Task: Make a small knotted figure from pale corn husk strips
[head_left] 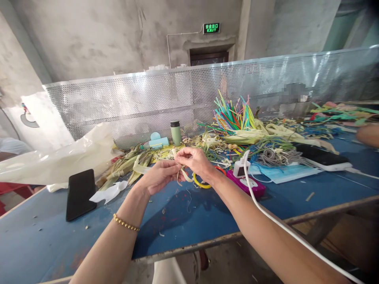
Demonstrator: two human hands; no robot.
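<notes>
My left hand and my right hand meet above the blue table. Both pinch a thin pale strip of dried leaf that hangs down between them. The right fingers are curled over its upper end. The left fingers close on it from the left. A gold bead bracelet is on my left wrist. Under my right hand lies a yellow ring on the table.
A black phone and white paper scraps lie at left. Pale husk leaves, a green bottle, coloured strips, a pink power bank with a white cable, a blue mask and another phone crowd the back. A perforated metal screen stands behind. Another person's arm shows at far right.
</notes>
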